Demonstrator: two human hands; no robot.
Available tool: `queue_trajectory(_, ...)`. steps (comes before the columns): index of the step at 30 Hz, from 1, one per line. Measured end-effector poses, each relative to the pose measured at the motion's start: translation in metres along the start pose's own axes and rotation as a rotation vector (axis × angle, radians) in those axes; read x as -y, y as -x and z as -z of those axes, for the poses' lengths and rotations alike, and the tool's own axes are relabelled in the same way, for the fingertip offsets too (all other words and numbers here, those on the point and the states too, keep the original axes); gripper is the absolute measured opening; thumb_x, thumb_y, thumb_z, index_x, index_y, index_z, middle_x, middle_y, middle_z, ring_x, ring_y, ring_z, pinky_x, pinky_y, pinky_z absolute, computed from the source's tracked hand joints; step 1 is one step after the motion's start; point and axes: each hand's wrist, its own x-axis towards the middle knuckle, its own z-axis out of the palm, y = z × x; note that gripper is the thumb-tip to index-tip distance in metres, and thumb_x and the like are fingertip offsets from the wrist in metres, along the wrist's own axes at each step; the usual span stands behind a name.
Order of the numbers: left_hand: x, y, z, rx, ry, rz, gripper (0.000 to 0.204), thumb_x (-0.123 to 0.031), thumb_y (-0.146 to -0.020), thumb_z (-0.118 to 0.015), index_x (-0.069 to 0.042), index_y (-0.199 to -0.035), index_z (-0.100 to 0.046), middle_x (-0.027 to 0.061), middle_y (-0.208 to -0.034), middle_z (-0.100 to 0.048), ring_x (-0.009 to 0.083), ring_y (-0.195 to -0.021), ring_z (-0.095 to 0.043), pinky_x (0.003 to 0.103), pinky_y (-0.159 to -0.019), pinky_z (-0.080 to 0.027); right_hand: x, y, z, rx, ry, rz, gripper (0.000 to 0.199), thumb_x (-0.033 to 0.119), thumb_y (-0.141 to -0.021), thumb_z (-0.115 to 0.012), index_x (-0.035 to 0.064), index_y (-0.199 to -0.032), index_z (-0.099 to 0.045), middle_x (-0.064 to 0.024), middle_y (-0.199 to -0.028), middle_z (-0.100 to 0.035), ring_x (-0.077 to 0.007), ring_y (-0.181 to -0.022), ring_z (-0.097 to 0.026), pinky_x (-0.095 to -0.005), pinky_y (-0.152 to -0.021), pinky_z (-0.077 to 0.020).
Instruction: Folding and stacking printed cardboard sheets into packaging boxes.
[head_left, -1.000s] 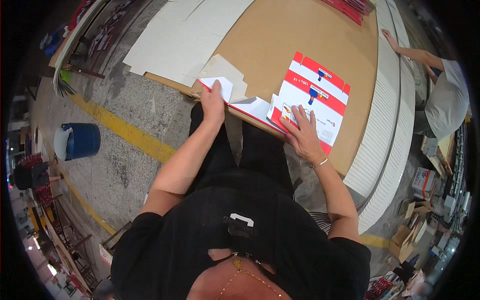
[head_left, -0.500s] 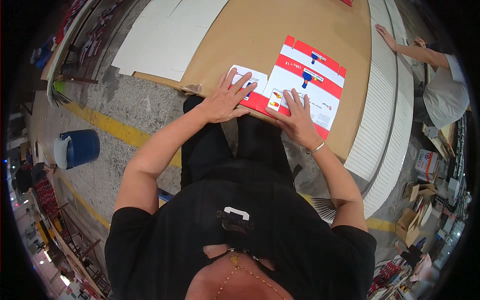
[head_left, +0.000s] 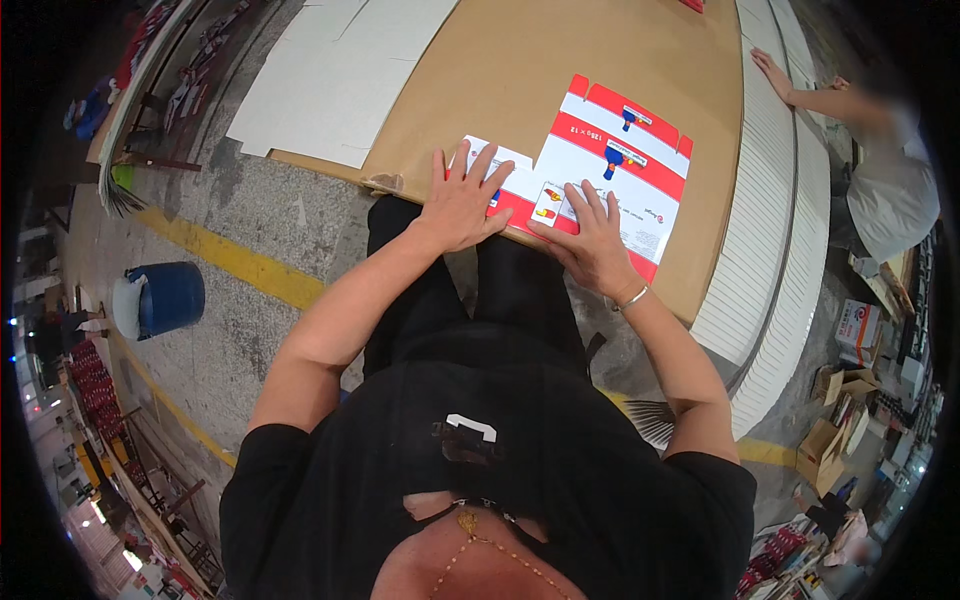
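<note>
A flat red-and-white printed carton blank (head_left: 642, 190) with blue pictures lies at the near edge of a brown board-topped table (head_left: 520, 75). Spread over its smaller left panel is my left hand (head_left: 460, 208), fingers apart and pointing away, the thumb at the red strip along the near edge. My right hand (head_left: 596, 243) lies on the larger panel, its fingers stretched out over the white area and its thumb toward the fold. Both palms hide parts of the blank.
White sheets (head_left: 340, 80) lie on the table's left side. Along its right runs a long row of stacked white card pieces (head_left: 755, 240). A co-worker's hand (head_left: 770, 75) rests on that row. On the floor at left stands a blue bin (head_left: 172, 297); open cardboard boxes (head_left: 820, 452) lie at right.
My left thumb has come up from below the near edge onto the blank's red strip. My right hand stays almost in place. The view has shifted slightly.
</note>
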Motion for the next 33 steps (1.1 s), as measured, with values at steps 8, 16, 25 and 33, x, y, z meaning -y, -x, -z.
queue_trajectory(8, -0.028, -0.015, 0.000, 0.046, -0.022, 0.178, 0.069, -0.048, -0.095, -0.048, -0.013, -0.152, -0.033, 0.0176, -0.155, -0.027, 0.0526, -0.141, -0.021, 0.078, -0.101, -0.021, 0.001, -0.001, -0.001, 0.036, 0.010, -0.027, 0.059, 0.028, -0.089, -0.070, 0.0380, -0.142, -0.047, -0.0219, -0.151, -0.034, -0.0455, -0.143, -0.026, -0.0690, -0.111, -0.0200)
queue_trajectory(16, -0.042, -0.076, 0.009, 0.119, -0.020, 0.319, 0.063, -0.046, -0.096, -0.047, -0.017, -0.151, -0.036, 0.0166, -0.151, -0.033, 0.0483, -0.135, -0.031, 0.079, -0.098, -0.024, -0.006, 0.001, 0.002, 0.035, -0.015, -0.032, 0.060, 0.023, -0.085, -0.072, 0.0361, -0.140, -0.050, -0.0215, -0.151, -0.034, -0.0455, -0.143, -0.025, -0.0679, -0.112, -0.0186)
queue_trajectory(25, 0.056, -0.097, 0.004, 0.057, 0.100, 0.236, 0.072, -0.062, -0.095, -0.039, -0.023, -0.155, -0.027, 0.0142, -0.163, -0.012, 0.0388, -0.149, -0.011, 0.070, -0.113, -0.007, -0.151, 0.012, 0.028, -0.168, 0.098, -0.391, 0.051, 0.009, -0.083, -0.068, 0.0264, -0.131, -0.061, -0.0212, -0.139, -0.049, -0.0423, -0.128, -0.046, -0.0556, -0.107, -0.0355)
queue_trajectory(33, 0.071, -0.056, -0.005, -0.037, 0.103, -0.017, 0.074, -0.056, -0.092, -0.050, -0.020, -0.154, -0.030, 0.0186, -0.161, -0.017, 0.0409, -0.148, -0.014, 0.065, -0.115, -0.009, -0.260, -0.105, 0.055, -0.748, -1.461, -0.762, 0.023, 0.000, -0.084, -0.064, -0.0004, -0.107, -0.067, -0.0119, -0.103, -0.066, -0.0191, -0.086, -0.066, -0.0316, -0.077, -0.0569)
